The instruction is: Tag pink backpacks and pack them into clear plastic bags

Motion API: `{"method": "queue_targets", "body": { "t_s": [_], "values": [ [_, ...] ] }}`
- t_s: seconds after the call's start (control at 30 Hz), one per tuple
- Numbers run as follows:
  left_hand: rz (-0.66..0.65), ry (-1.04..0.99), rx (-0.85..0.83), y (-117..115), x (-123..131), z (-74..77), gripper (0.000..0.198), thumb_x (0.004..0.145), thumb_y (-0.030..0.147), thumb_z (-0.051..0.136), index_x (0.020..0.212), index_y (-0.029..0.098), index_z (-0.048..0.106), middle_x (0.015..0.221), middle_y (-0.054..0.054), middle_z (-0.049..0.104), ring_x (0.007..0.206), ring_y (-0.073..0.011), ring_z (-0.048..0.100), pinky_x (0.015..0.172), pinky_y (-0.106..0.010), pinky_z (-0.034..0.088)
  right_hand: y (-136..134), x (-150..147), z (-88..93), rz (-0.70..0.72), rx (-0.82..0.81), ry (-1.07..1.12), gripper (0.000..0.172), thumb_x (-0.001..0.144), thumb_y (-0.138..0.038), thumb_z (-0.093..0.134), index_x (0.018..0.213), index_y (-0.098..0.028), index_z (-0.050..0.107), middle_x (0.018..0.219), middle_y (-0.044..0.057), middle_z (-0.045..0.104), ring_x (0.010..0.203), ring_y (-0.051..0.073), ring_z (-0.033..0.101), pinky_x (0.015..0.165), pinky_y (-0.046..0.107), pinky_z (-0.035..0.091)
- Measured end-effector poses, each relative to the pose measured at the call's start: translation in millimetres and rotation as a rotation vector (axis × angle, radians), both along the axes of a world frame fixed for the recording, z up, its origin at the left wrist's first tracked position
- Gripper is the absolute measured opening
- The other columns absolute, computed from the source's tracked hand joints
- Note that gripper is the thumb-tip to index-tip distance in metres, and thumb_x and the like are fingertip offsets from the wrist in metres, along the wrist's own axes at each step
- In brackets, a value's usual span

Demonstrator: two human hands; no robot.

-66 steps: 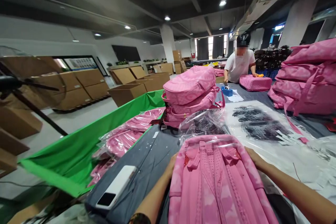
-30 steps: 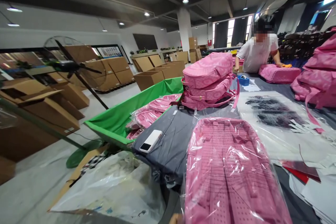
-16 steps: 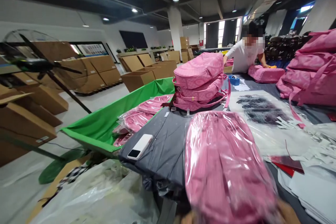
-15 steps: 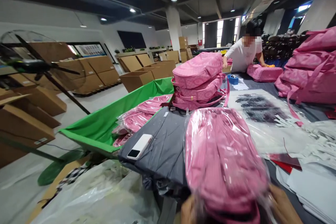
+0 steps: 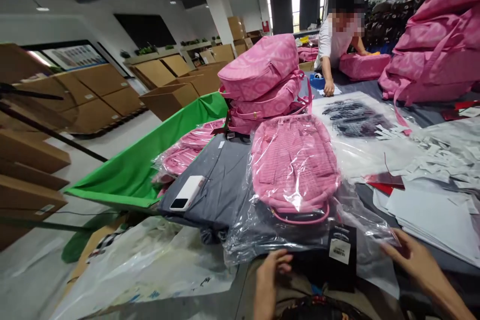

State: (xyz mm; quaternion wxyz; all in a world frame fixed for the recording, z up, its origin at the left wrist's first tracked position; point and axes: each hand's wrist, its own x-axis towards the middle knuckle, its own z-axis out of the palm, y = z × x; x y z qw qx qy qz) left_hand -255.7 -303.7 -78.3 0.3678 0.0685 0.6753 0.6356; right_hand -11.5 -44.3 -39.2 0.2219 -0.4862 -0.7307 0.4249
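A pink backpack (image 5: 294,162) lies on the grey table inside a clear plastic bag (image 5: 258,232), whose open end points toward me. My left hand (image 5: 270,272) pinches the bag's near edge at the left. My right hand (image 5: 412,260) grips the same edge at the right, fingers curled on the plastic. A black hang tag (image 5: 340,249) with a white barcode label lies inside the bag mouth between my hands.
A white phone (image 5: 186,193) lies on the grey cloth (image 5: 221,175). A stack of pink backpacks (image 5: 262,80) stands behind, more at far right (image 5: 438,50). A green bin (image 5: 127,175) holds bagged backpacks. Another person (image 5: 337,35) works at the far end. Papers (image 5: 438,210) lie right.
The backpack has slid fully into the bag and lies farther from me. My hands have moved from the pack's end to the bag's open edge, and the hang tag now shows.
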Motion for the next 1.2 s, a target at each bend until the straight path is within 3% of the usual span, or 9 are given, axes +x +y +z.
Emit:
{"method": "queue_targets", "body": {
  "t_s": [0.07,0.13,0.27,0.37,0.5,0.63,0.77,0.93,1.2],
  "values": [
    [-0.215,0.187,0.064,35.9,25.8,15.4,0.056,0.074,0.062,0.072,0.112,0.021,0.076,0.115,-0.012,0.075,0.097,-0.0269,0.068,0.086,-0.035,0.052,-15.6,-5.5,-1.9,0.028,0.106,-0.069,0.055,0.06,-0.068,0.071,0.093,-0.024,0.068,0.094,0.011,0.077,0.087,0.034,0.072,0.079,0.043,0.06],
    [-0.354,0.303,0.109,72.7,41.4,28.4,0.056,0.075,0.043,0.076,0.126,0.022,0.069,0.111,-0.01,0.074,0.086,-0.0228,0.066,0.081,-0.033,0.051,-25.3,-14.9,-1.9,0.022,0.209,-0.105,0.052,0.065,-0.069,0.066,0.092,-0.025,0.068,0.093,0.011,0.077,0.087,0.035,0.072,0.081,0.044,0.059],
    [-0.353,0.318,0.061,118.2,48.8,36.7,0.028,0.069,0.029,0.078,0.096,0.02,0.075,0.07,-0.001,0.067,0.058,-0.0154,0.052,0.066,-0.029,0.044,-28.9,-19.8,-2.9,0.062,0.189,-0.057,0.047,0.077,-0.067,0.052,0.09,-0.026,0.07,0.089,0.01,0.077,0.073,0.029,0.071,0.072,0.039,0.058],
    [-0.356,0.083,0.121,119.3,41.0,39.5,0.029,0.061,0.038,0.086,0.072,0.019,0.067,0.062,0.001,0.062,0.057,-0.0136,0.052,0.06,-0.026,0.042,-29.2,-11.5,-1.6,0.084,0.132,-0.021,0.046,0.078,-0.067,0.055,0.086,-0.025,0.071,0.083,0.007,0.076,0.071,0.027,0.069,0.068,0.034,0.056],
    [-0.365,-0.242,0.216,107.5,34.5,50.9,0.046,0.051,0.046,0.094,0.074,0.014,0.068,0.07,-0.002,0.066,0.065,-0.0136,0.058,0.067,-0.026,0.046,-41.9,-14.1,8.0,0.271,-0.08,0.058,0.048,0.077,-0.069,0.061,0.077,-0.022,0.068,0.075,0.005,0.07,0.072,0.025,0.065,0.068,0.033,0.055],
    [-0.32,-0.316,0.271,108.6,41.9,56.9,0.049,0.048,0.043,0.097,0.073,0.013,0.068,0.072,-0.002,0.067,0.067,-0.0125,0.059,0.068,-0.025,0.047,-63.4,-29.8,21.5,0.465,-0.503,0.3,0.056,0.076,-0.069,0.069,0.105,-0.02,0.072,0.097,0.008,0.073,0.092,0.028,0.068,0.085,0.039,0.055],
    [-0.363,-0.383,0.321,111.0,51.9,53.2,0.049,0.053,0.047,0.096,0.075,0.014,0.068,0.074,-0.003,0.068,0.067,-0.0126,0.061,0.069,-0.025,0.048,-72.1,-25.2,26.3,0.437,-0.663,0.384,0.072,0.073,-0.072,0.071,0.123,-0.021,0.069,0.111,0.01,0.073,0.105,0.032,0.066,0.096,0.046,0.052],
    [-0.417,-0.3,0.301,109.7,58.8,42.1,0.054,0.047,0.041,0.099,0.083,0.012,0.071,0.083,-0.007,0.073,0.077,-0.0166,0.065,0.077,-0.028,0.052,-60.4,-3.4,14.9,0.232,-0.687,0.315,0.083,0.081,-0.087,0.043,0.117,-0.019,0.073,0.111,0.014,0.074,0.114,0.035,0.064,0.099,0.049,0.051],
    [-0.226,-0.214,0.329,109.0,73.9,32.8,0.063,0.048,0.036,0.099,0.09,0.019,0.056,0.085,-0.002,0.071,0.074,-0.0167,0.068,0.071,-0.027,0.054,-59.2,-25.7,-1.3,0.282,-0.294,0.226,0.066,0.074,-0.069,0.068,0.117,-0.019,0.073,0.104,0.008,0.075,0.098,0.032,0.069,0.093,0.043,0.054]
  ]
}}
